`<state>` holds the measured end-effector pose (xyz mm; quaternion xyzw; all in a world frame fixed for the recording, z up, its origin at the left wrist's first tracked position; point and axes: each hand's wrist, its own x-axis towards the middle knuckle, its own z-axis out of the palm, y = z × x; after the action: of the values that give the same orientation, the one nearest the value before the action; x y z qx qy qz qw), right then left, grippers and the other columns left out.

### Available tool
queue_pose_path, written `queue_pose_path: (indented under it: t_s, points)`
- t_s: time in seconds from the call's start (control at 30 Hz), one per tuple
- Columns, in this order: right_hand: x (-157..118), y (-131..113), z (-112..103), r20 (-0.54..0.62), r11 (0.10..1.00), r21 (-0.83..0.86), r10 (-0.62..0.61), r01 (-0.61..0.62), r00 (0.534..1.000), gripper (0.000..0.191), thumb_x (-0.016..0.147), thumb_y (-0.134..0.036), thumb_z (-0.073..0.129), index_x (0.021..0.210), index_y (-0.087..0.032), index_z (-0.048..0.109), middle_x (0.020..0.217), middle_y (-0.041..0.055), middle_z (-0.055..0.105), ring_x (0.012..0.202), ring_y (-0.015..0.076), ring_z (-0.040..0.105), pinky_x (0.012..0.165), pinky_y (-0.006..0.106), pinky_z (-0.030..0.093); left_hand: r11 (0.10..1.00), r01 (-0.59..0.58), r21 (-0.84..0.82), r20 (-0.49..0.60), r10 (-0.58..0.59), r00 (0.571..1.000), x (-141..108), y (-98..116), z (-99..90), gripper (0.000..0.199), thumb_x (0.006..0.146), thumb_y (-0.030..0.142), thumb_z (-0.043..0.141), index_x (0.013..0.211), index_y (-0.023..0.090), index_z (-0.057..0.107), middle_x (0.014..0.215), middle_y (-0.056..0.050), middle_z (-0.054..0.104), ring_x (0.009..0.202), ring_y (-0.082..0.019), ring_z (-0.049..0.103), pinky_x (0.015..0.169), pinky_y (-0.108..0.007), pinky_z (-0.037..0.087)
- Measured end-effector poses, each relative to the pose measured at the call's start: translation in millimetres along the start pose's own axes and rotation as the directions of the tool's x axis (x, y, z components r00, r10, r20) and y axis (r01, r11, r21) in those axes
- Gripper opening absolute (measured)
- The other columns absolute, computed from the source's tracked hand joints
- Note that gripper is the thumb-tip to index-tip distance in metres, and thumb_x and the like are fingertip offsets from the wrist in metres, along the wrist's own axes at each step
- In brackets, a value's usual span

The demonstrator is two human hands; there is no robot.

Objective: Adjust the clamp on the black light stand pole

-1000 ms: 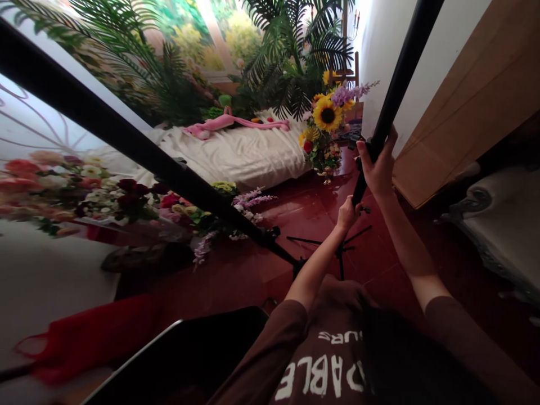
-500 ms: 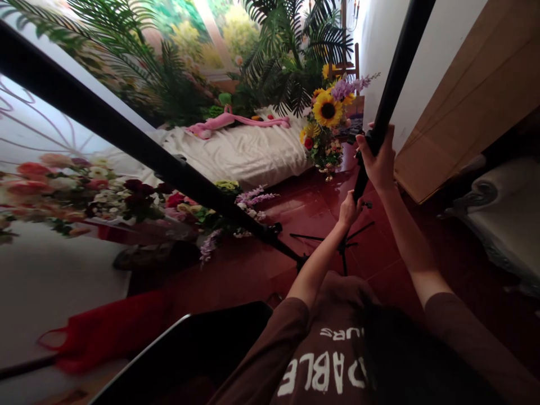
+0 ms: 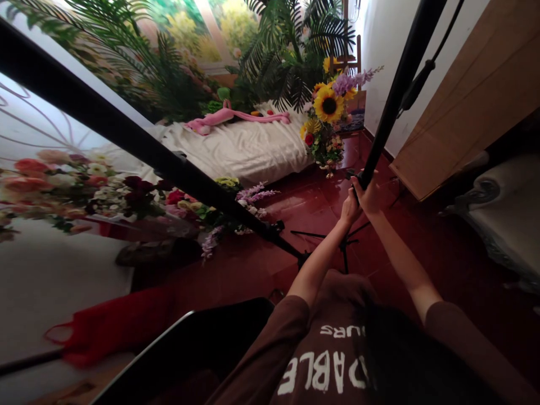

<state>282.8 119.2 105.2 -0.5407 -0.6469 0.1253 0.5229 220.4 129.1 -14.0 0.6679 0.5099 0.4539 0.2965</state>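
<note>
Two hands: L hand [image 3: 350,209] & R hand [image 3: 369,196] both closed round black stand pole [image 3: 400,90], R just above L, prob. to keep it steady. Tripod legs [image 3: 320,238] spread on red tile floor [image 3: 304,208] below hands.

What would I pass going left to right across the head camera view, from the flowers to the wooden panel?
Red and pink flowers, purple flower sprigs, sunflower bouquet, black pole, wooden panel.
</note>
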Motion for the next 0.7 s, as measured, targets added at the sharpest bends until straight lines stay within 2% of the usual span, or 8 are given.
queue_pose_path:
  t_s: [0.13, 0.3, 0.43, 0.7]
  points:
    - [-2.5, 5.9, 6.2, -0.025, 0.997, -0.069, 0.038, -0.04, 0.999, 0.072, 0.089, -0.075, 0.04, 0.136, -0.02, 0.043, 0.105, 0.0125, 0.067, 0.102, 0.0307, 0.068, 0.086, 0.043, 0.053, 0.998, -0.064, -0.023, -0.019, 0.063, 0.998, 0.5, -8.0, 3.2, 0.051, 0.093, 0.047, 0.046, 0.13, 0.013, 0.036, 0.108, -0.02, 0.069, 0.092, -0.028, 0.07, 0.076, -0.036, 0.052]
    - [-1.2, 7.6, 7.1, -0.024, 0.997, -0.052, 0.062, -0.063, 0.998, 0.075, 0.087, -0.077, 0.041, 0.134, -0.02, 0.044, 0.097, 0.0111, 0.067, 0.088, 0.0289, 0.069, 0.079, 0.043, 0.054, 0.996, -0.09, 0.002, -0.037, 0.09, 0.995, 1.2, -12.3, 7.2, 0.05, 0.094, 0.048, 0.043, 0.128, 0.012, 0.038, 0.106, -0.021, 0.068, 0.087, -0.026, 0.07, 0.072, -0.034, 0.052]
    - [-2.1, 8.0, 6.4, -0.038, 0.998, -0.035, 0.056, -0.058, 0.998, 0.075, 0.086, -0.077, 0.042, 0.131, -0.018, 0.045, 0.099, 0.0125, 0.068, 0.091, 0.0286, 0.069, 0.082, 0.043, 0.053, 0.994, -0.106, 0.029, -0.036, 0.107, 0.994, 2.1, -14.1, 8.2, 0.046, 0.094, 0.045, 0.045, 0.124, 0.012, 0.041, 0.103, -0.021, 0.069, 0.084, -0.025, 0.07, 0.07, -0.034, 0.053]
    - [-2.9, 12.9, -3.2, 0.084, 1.0, -0.011, -0.003, 0.004, 0.996, 0.072, 0.089, -0.071, 0.046, 0.142, -0.023, 0.036, 0.111, 0.0122, 0.066, 0.1, 0.0289, 0.07, 0.088, 0.044, 0.055, 0.988, -0.157, 0.013, -0.066, 0.157, 0.985, 3.0, -17.7, 10.5, 0.054, 0.093, 0.041, 0.048, 0.135, 0.01, 0.034, 0.108, -0.023, 0.067, 0.089, -0.028, 0.07, 0.072, -0.036, 0.054]
